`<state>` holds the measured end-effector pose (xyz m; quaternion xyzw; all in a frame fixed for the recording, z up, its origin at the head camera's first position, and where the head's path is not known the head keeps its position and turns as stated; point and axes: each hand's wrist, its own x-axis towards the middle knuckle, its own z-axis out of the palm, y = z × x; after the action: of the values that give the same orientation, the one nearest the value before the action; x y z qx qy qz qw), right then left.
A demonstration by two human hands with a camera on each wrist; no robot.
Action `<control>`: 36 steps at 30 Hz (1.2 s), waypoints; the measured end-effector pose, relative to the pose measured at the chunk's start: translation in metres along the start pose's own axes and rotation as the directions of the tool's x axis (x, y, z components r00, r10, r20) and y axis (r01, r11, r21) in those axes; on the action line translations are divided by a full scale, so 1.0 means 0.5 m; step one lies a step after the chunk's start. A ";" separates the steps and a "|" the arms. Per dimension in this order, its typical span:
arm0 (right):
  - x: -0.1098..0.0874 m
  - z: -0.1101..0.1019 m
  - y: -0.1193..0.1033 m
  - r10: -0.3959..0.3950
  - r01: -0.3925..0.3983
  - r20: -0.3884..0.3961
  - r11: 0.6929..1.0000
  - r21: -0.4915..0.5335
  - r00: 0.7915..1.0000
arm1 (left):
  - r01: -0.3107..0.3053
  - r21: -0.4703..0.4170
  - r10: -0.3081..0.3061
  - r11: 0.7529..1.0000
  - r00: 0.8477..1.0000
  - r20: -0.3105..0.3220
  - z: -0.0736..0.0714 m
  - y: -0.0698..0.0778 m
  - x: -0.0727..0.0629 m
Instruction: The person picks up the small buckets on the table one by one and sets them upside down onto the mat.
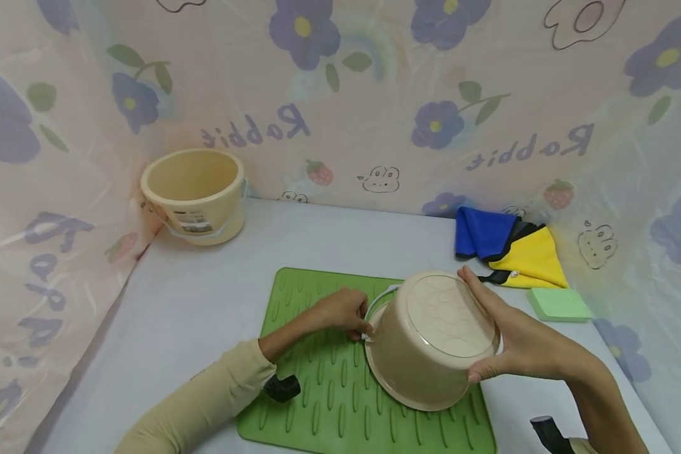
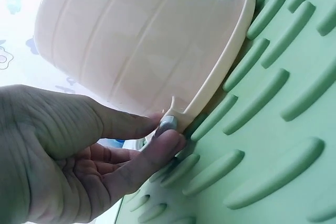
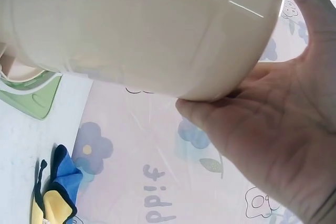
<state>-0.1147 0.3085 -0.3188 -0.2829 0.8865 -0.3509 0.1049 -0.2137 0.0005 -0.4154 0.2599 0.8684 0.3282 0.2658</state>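
A beige plastic bucket (image 1: 408,359) is tipped over on the green ribbed mat (image 1: 323,378), its base turned up and to the right. My right hand (image 1: 536,340) grips it by the base, thumb on the near side and fingers on the far side. At the rim, my left hand (image 1: 345,310) pinches the end of the bucket handle (image 2: 168,123) between thumb and forefinger, right beside the lug. The handle's pale arc stands out from the rim's far side in the head view. The bucket's mouth is hidden, facing the mat.
A second beige bucket (image 1: 215,214) with a label stands upright at the back left. Folded blue and yellow cloths (image 1: 530,258) lie at the back right, next to a light green sponge block (image 1: 558,305). Patterned curtains (image 1: 340,113) hang around the white table (image 1: 187,302).
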 end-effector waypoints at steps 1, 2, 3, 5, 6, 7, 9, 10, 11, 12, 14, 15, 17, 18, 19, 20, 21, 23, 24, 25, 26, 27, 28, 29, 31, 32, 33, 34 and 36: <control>0.000 -0.001 -0.001 0.004 -0.004 0.001 1.000 0.000 1.000 | 0.001 -0.004 -0.001 1.000 1.000 -0.004 0.000 0.000 -0.001; 0.001 -0.001 -0.001 0.009 -0.009 0.002 1.000 0.001 1.000 | 0.001 -0.003 -0.001 1.000 1.000 -0.008 0.001 -0.001 -0.002; 0.001 -0.001 -0.001 0.015 -0.015 0.004 1.000 0.002 1.000 | 0.003 -0.003 -0.003 1.000 1.000 -0.010 0.001 -0.002 -0.002; 0.002 -0.002 0.000 0.022 -0.022 0.006 1.000 0.006 1.000 | 0.007 -0.009 -0.007 1.000 1.000 -0.011 0.001 -0.003 -0.003; 0.002 -0.001 0.000 0.024 -0.024 0.007 1.000 0.008 1.000 | 0.008 -0.013 -0.008 1.000 1.000 -0.014 0.000 -0.004 -0.004; 0.002 -0.002 0.000 0.027 -0.028 0.008 1.000 0.009 1.000 | 0.008 -0.015 -0.008 1.000 1.000 -0.023 -0.001 -0.004 -0.005; 0.001 -0.002 -0.001 0.027 -0.027 0.009 1.000 0.006 1.000 | -0.009 -0.025 0.008 1.000 0.998 -0.057 -0.004 -0.007 -0.006; 0.000 -0.002 -0.001 0.025 -0.025 0.008 1.000 0.001 1.000 | -0.024 -0.037 0.021 0.999 0.996 -0.082 -0.006 -0.009 -0.008; 0.000 -0.003 -0.001 0.020 -0.020 0.008 1.000 -0.001 1.000 | -0.045 -0.053 0.039 0.998 0.993 -0.112 -0.009 -0.011 -0.009; -0.001 -0.003 -0.001 0.023 -0.023 0.005 1.000 -0.005 1.000 | -0.072 -0.066 0.062 0.995 0.987 -0.148 -0.013 -0.013 -0.011; -0.003 -0.002 -0.002 0.019 -0.019 0.000 1.000 -0.005 1.000 | -0.128 -0.107 0.101 0.986 0.968 -0.228 -0.024 -0.016 -0.017; -0.003 -0.002 -0.002 0.014 -0.014 -0.001 1.000 -0.002 1.000 | -0.150 -0.130 0.111 0.980 0.957 -0.269 -0.032 -0.017 -0.022; -0.003 0.000 -0.002 -0.002 0.002 0.000 1.000 0.013 1.000 | -0.174 -0.172 0.103 0.970 0.929 -0.356 -0.053 -0.018 -0.034; -0.002 0.001 -0.002 -0.006 0.006 -0.001 1.000 0.019 1.000 | -0.178 -0.194 0.087 0.965 0.912 -0.402 -0.066 -0.019 -0.041; -0.001 0.002 -0.003 -0.014 0.014 -0.001 1.000 0.026 1.000 | -0.175 -0.228 0.058 0.958 0.894 -0.445 -0.079 -0.020 -0.048; 0.000 0.002 -0.003 -0.019 0.019 0.000 0.999 0.030 1.000 | -0.173 -0.265 0.022 0.949 0.872 -0.488 -0.094 -0.022 -0.055; 0.001 0.003 -0.003 -0.020 0.020 -0.001 0.999 0.031 1.000 | -0.175 -0.309 -0.017 0.935 0.846 -0.532 -0.109 -0.025 -0.063; 0.002 0.003 -0.002 -0.016 0.016 -0.004 1.000 0.025 1.000 | -0.197 -0.396 -0.105 0.897 0.775 -0.624 -0.140 -0.032 -0.075; 0.002 0.003 -0.002 -0.011 0.011 -0.003 1.000 0.022 1.000 | -0.224 -0.445 -0.153 0.867 0.730 -0.666 -0.157 -0.036 -0.081; 0.002 0.003 -0.001 -0.004 0.004 -0.004 1.000 0.021 1.000 | -0.259 -0.487 -0.202 0.834 0.679 -0.706 -0.173 -0.040 -0.088; 0.003 0.003 -0.001 0.001 -0.001 -0.005 1.000 0.017 1.000 | -0.300 -0.519 -0.250 0.800 0.621 -0.743 -0.190 -0.045 -0.096; 0.003 0.004 0.000 0.006 -0.006 -0.006 1.000 0.013 1.000 | -0.338 -0.541 -0.297 0.770 0.561 -0.773 -0.208 -0.050 -0.105; 0.004 0.003 0.001 0.009 -0.009 -0.008 1.000 0.009 1.000 | -0.376 -0.556 -0.343 0.741 0.500 -0.795 -0.224 -0.057 -0.115; 0.004 0.003 0.001 0.012 -0.012 -0.008 1.000 0.008 1.000 | -0.417 -0.567 -0.387 0.711 0.442 -0.809 -0.241 -0.063 -0.125; 0.004 0.003 0.001 0.013 -0.013 -0.010 1.000 0.003 1.000 | -0.482 -0.571 -0.459 0.665 0.339 -0.821 -0.274 -0.079 -0.148; 0.004 0.004 0.001 0.014 -0.014 -0.011 1.000 -0.002 1.000 | -0.507 -0.572 -0.493 0.645 0.295 -0.818 -0.291 -0.088 -0.159; 0.004 0.004 0.000 0.015 -0.015 -0.012 1.000 -0.006 1.000 | -0.530 -0.568 -0.520 0.630 0.255 -0.815 -0.305 -0.099 -0.170; 0.003 0.004 0.000 0.016 -0.016 -0.013 1.000 -0.009 1.000 | -0.546 -0.566 -0.544 0.617 0.224 -0.809 -0.319 -0.109 -0.181; 0.001 0.005 -0.001 0.016 -0.016 -0.014 1.000 -0.013 1.000 | -0.554 -0.575 -0.587 0.602 0.181 -0.789 -0.344 -0.130 -0.200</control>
<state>-0.1139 0.3065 -0.3202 -0.2740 0.8916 -0.3465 0.0995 -0.2680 -0.1784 -0.3217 -0.1770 0.5707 0.7554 -0.2691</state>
